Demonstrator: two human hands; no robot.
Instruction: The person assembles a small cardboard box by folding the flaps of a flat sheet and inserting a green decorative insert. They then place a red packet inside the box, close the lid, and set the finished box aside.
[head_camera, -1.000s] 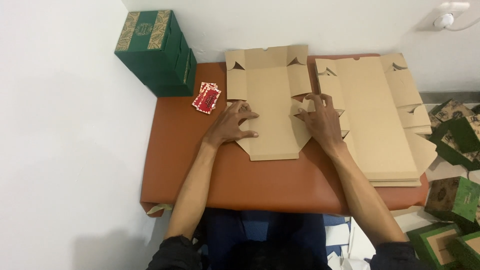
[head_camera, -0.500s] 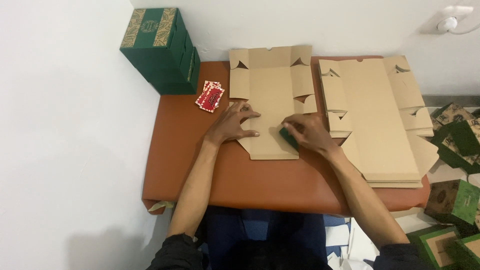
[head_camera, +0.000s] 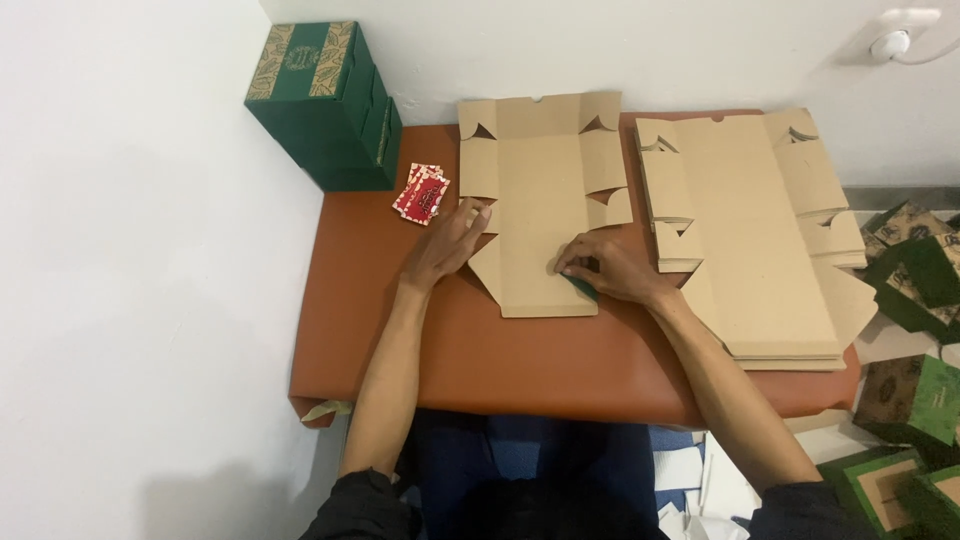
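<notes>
A flat brown cardboard box blank (head_camera: 540, 190) lies unfolded on the orange-brown table (head_camera: 560, 370). My left hand (head_camera: 450, 245) presses flat on the blank's left flap, fingers spread. My right hand (head_camera: 605, 268) pinches the blank's lower right side flap and has it folded inward, so its green printed side shows under my fingers. A stack of the same flat blanks (head_camera: 760, 230) lies to the right of my right hand.
A stack of finished green boxes (head_camera: 325, 100) stands at the table's far left corner. Small red cards (head_camera: 422, 193) lie beside it. More green boxes (head_camera: 915, 400) are scattered on the floor to the right. White walls close the left and far sides.
My right hand has moved left from the blank's right edge and folded the side flap inward over the panel. My left hand has stayed pressed on the left flap.
</notes>
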